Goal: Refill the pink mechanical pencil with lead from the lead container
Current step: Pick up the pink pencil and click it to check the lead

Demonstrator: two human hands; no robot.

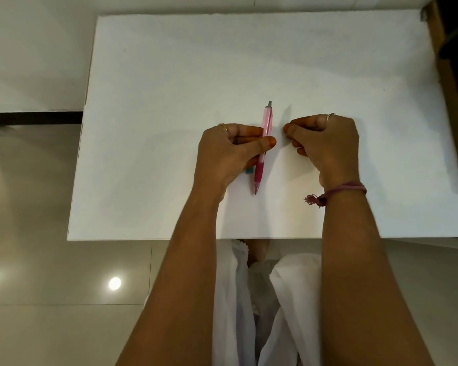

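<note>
The pink mechanical pencil [266, 122] is above the middle of the white table [169, 75], with its grey back end pointing away from me and its tip toward me. My left hand [230, 154] grips it around the barrel between thumb and fingers. A small teal piece [249, 170], possibly the lead container, peeks out from under my left palm; most of it is hidden. My right hand [325, 143] sits just right of the pencil, its thumb and fingertips pinched together and not touching the pencil. I cannot make out anything between those fingertips.
The table's near edge [169, 237] is close to my body, and its left edge drops to a tiled floor. A dark wooden frame [452, 101] runs along the table's right side. A purple thread band [347, 188] is on my right wrist.
</note>
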